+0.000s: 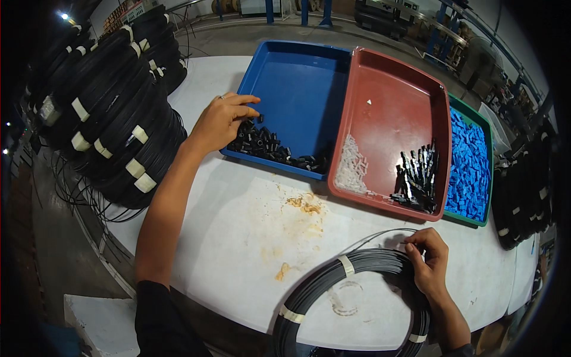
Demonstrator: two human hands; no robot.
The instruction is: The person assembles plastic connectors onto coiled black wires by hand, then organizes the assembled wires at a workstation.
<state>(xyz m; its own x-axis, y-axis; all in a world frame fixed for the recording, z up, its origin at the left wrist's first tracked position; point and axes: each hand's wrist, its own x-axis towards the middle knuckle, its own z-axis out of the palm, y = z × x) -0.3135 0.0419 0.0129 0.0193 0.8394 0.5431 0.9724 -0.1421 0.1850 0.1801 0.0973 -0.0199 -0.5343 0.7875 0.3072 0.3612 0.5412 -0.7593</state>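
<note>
Reaching into the blue tray (297,89), my left hand (223,119) has its fingers curled narrow over a heap of small black plastic parts (270,149) along the tray's near wall; I cannot tell whether a part is already pinched. My right hand (428,262) pinches the free end of a thin grey cable (380,235) between thumb and fingers, at the far edge of the grey coil (333,279) lying flat on the white table (238,250) near me. That coil is a smooth, round loop of many turns, bound with three pale tape bands that I can count. I see three shallow rectangular plastic trays side by side: blue, then red (392,95), then green (485,128), their rims touching. The red tray holds two lots: a small pile of clear, glassy bits (352,166) at its near left, and a bunch of glossy black connectors (416,175) at its near right. The green tray is packed with bright blue blocks (470,166), too many to count. The tabletop is matte white with rusty orange stains (306,205) in the middle. To my left stands a tall stack of black cable coils (113,113), each tied with pale tape; more dark coils (523,190) sit at the right edge.
</note>
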